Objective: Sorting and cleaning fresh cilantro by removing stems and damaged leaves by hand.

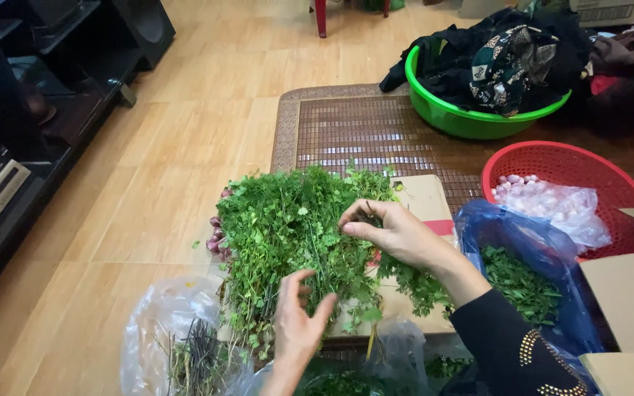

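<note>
At the far left a clear plastic bag (177, 345) lies on the wooden floor (155, 183), holding discarded stems and roots. Just right of it, the left hand (299, 326) rises with fingers spread apart and slightly curled, touching the near edge of the pile of leafy green herbs (288, 227) but clamping nothing. The pile lies on a flat piece of cardboard (427, 202), its stems running roughly toward the person, so the stalks point at the left palm. Further right, the right hand (394, 235) reaches in from a dark sleeve, thumb and forefinger pinched together on a sprig at the pile's right edge. Beside that arm a blue plastic bag (544, 249) holds picked leaves, with a red basket (596, 165) beyond it
</note>
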